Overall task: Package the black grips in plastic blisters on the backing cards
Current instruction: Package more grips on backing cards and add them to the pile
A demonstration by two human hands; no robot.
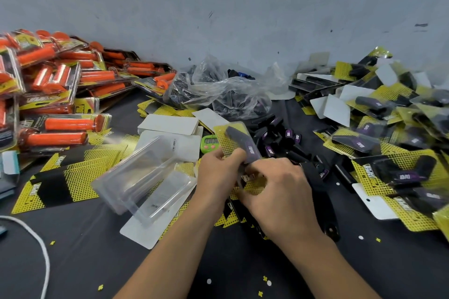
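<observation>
Up front, the left hand (218, 170) and right hand (279, 189) both pinch the bottom of a card (223, 139). Its blister (234, 126) has a black grip (241, 139) in it. Just left are empty blisters (145, 175), and behind is a bag (226, 94) of dark grips.

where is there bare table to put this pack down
Bare black table lies near you, between the white cord and your left forearm, and right of your right forearm below the finished packs. Crowded: orange packs left, clear blisters and loose grips centre.

blister pack (239, 139) base behind right hand (279, 192)
</observation>
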